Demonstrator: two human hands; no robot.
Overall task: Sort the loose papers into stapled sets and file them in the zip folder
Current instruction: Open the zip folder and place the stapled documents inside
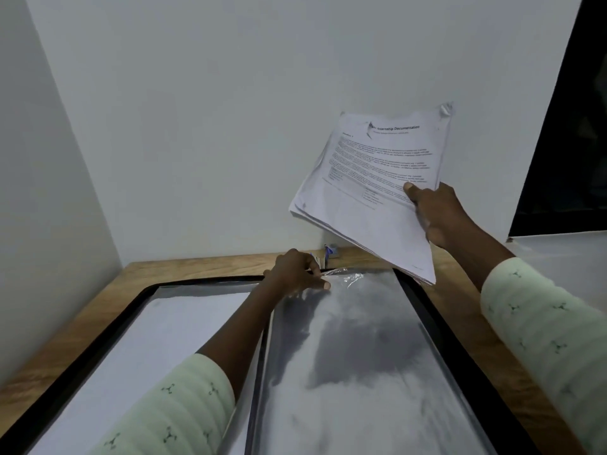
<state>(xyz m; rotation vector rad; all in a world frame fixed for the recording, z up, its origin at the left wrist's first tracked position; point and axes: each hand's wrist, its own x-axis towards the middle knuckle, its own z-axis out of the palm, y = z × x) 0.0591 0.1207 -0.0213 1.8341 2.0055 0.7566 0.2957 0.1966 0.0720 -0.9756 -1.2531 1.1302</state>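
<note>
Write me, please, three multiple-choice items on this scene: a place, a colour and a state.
1. Where is the paper stack? A) raised in the air B) lying on the floor C) in a drawer
2. What colour is the zip folder border? A) red B) black C) yellow
3. What is the left hand doing? A) lying flat B) pinching the clear sleeve C) holding a pen
Answers: A, the right hand holds it up; B, a black rim shows; B, it pinches the sleeve's top edge.
</note>
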